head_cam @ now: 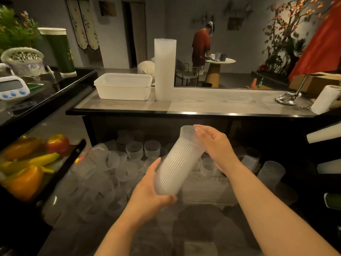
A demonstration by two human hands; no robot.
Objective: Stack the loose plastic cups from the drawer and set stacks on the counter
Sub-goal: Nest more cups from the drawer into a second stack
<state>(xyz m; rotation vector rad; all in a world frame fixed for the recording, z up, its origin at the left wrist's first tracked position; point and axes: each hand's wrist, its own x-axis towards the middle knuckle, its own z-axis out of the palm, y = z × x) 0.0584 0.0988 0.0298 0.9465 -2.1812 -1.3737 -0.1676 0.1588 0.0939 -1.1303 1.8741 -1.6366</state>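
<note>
A short stack of ribbed clear plastic cups (180,161) is tilted over the open drawer (203,193), rims pointing up and away. My left hand (153,189) grips its lower end from below. My right hand (214,145) is at the stack's rim end, fingers lying along the top cup. Many loose cups (103,174) lie jumbled in the drawer, mostly on its left side and at the back. A tall finished stack of cups (164,71) stands upright on the counter (221,104).
A white plastic tub (123,86) sits left of the tall stack. A paper towel roll (325,102) and a flag stand (287,98) are at the counter's right end. Fake fruit (31,161) fills a tray at left. A person (201,47) works at a far table.
</note>
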